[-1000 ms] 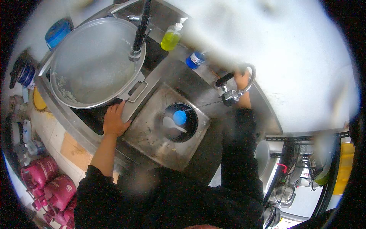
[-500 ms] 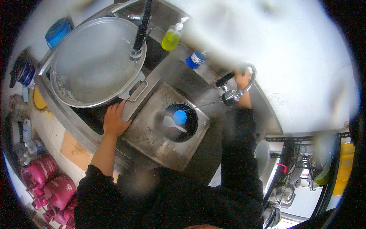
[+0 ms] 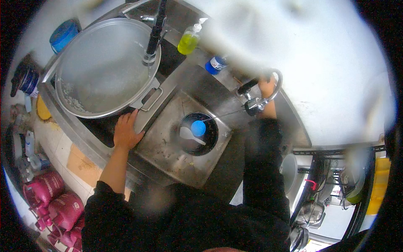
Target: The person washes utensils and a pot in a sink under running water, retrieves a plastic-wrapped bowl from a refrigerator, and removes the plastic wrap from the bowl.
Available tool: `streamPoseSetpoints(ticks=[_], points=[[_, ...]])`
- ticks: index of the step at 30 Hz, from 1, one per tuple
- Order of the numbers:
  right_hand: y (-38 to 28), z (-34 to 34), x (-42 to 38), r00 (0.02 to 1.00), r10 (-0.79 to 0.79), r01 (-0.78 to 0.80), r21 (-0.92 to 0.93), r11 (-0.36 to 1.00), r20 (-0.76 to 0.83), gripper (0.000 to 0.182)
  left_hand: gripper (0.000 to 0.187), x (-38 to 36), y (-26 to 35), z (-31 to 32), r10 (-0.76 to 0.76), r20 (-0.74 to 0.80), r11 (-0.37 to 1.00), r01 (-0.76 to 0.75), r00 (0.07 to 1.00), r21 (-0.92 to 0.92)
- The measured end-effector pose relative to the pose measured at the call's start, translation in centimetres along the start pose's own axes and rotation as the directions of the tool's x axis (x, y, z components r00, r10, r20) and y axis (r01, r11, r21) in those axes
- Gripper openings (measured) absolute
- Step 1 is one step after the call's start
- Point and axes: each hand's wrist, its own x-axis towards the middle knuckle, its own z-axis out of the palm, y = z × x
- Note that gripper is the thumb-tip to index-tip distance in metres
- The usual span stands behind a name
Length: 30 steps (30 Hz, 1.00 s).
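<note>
My left hand (image 3: 127, 131) lies with fingers spread on the steel divider (image 3: 147, 119) between two sink basins, just below the side handle (image 3: 153, 100) of a large metal pot (image 3: 105, 75). My right hand (image 3: 266, 87) is at the back of a faucet (image 3: 253, 106), its fingers curled around a dark part and partly hidden. A thin stream of water slants from the spout into a dark round pot (image 3: 212, 145) in the near basin (image 3: 168, 155). Inside that pot are a white rice paddle (image 3: 191, 136) and a round blue item (image 3: 198, 128).
A second faucet (image 3: 154, 35) hangs over the large pot, which holds cloudy water. A yellow-green soap pump bottle (image 3: 188, 43) and a blue container (image 3: 215, 66) stand behind the basins. Magenta gas cylinders (image 3: 65, 210) are on the floor at left, a shelf rack (image 3: 319, 168) at right.
</note>
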Motion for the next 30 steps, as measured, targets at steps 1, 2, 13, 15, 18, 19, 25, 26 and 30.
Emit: streamPoseSetpoints(ticks=[1,2,13,15,18,19,25,26,30], points=[[0.0,0.0,0.0,1.0,-0.008,0.008,-0.01,1.0,0.007,0.02,0.084,0.0,-0.1,0.1,0.002,0.001,1.0,-0.002,1.0,0.003],[0.0,0.0,0.1,1.0,-0.016,0.016,-0.02,1.0,0.013,0.02,0.084,0.0,-0.1,0.1,0.003,-0.001,1.0,-0.003,1.0,0.002],[0.7,-0.1,0.2,0.998,0.063,-0.059,-0.122,0.991,0.025,0.021,0.082,-0.1,-0.1,0.3,0.019,-0.052,0.999,-0.017,0.998,0.032],[0.3,-0.1,0.0,0.992,0.126,-0.12,-0.185,0.975,0.022,0.022,0.082,-0.2,-0.2,0.4,0.019,-0.06,0.999,-0.018,0.998,0.03],[1.0,1.4,-1.4,0.987,-0.023,-0.03,-0.326,0.945,-0.16,0.033,0.082,-0.2,-0.3,0.5,0.043,-0.074,0.999,-0.042,0.996,0.015],[0.9,1.9,-1.8,0.976,-0.072,-0.015,-0.395,0.918,-0.205,0.038,0.082,-0.1,-0.4,0.5,0.054,-0.08,0.999,-0.054,0.995,0.01],[0.0,3.7,-5.2,0.863,0.398,-0.422,-0.011,0.906,-0.312,0.049,0.082,0.1,-1.1,1.0,0.096,-0.087,0.994,-0.099,0.992,-0.036],[1.2,4.2,-6.1,0.877,0.353,-0.382,-0.028,0.924,-0.325,0.048,0.082,0.1,-1.1,0.9,0.088,-0.083,0.995,-0.091,0.993,-0.033],[8.1,5.8,-10.0,0.887,0.318,-0.342,-0.013,0.94,-0.335,0.05,0.082,0.1,-0.5,0.5,0.07,-0.073,0.997,-0.072,0.995,-0.021]])
